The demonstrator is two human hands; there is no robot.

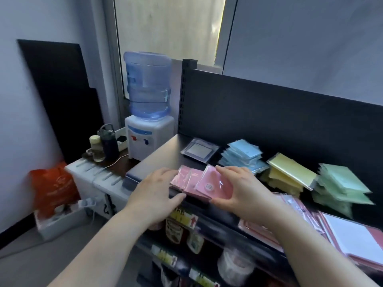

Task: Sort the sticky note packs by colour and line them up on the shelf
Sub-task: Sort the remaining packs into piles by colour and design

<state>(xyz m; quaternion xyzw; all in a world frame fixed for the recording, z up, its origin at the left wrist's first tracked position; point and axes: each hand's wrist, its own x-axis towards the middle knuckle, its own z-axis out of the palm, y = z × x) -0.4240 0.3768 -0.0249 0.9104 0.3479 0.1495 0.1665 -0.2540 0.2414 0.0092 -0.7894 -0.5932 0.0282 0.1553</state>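
dark metal shelf (163, 156): left hand (154, 189), grip spread flat, touches pink wrapped sticky note packs (182, 180); right hand (246, 187) grip clamps the top pack (215, 186).

The left hand (154, 189) is flat, palm down, fingers straight; the right hand (246, 187) pinches a pink pack (215, 186), thumb underneath.

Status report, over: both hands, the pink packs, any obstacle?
Right hand pinches top pink pack. Left hand touches side of pink pile. Blue pile close behind right hand.

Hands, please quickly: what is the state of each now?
Left hand: open, touching the pink stack.
Right hand: holding the top pink pack.
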